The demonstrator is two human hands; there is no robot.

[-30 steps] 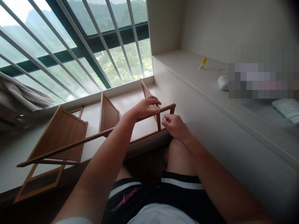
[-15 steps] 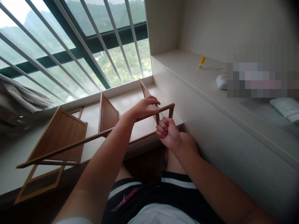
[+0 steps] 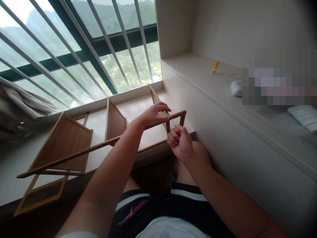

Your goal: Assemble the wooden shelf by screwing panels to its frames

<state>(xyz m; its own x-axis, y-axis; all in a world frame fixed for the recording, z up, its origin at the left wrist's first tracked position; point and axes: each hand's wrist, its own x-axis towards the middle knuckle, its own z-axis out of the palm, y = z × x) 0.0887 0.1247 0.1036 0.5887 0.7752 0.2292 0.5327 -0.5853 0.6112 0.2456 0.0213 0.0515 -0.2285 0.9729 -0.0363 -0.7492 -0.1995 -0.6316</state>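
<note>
A brown wooden shelf rack (image 3: pixel 81 151) lies on its side on the pale window ledge, with panels between its long rails. Near the rack's right end, my left hand (image 3: pixel 155 115) is closed on the frame, fingers over the top and thumb below. My right hand (image 3: pixel 182 142) is a fist around a thin metal tool (image 3: pixel 174 122). Its slim shaft slants up to the rail beside my left fingertips. The handle is hidden in my palm, so I cannot tell which kind of tool it is.
Behind the ledge is a barred window (image 3: pixel 116 46), with a grey curtain (image 3: pixel 22 102) at the left. A pale counter (image 3: pixel 193 69) on the right carries a yellow tube (image 3: pixel 215 67), a white item (image 3: pixel 236 88) and a white packet (image 3: pixel 303 117). Part of it is blurred out.
The whole view has shifted very slightly. Both hands keep their hold at the same end of the rack, and the right fist and tool have barely moved.
</note>
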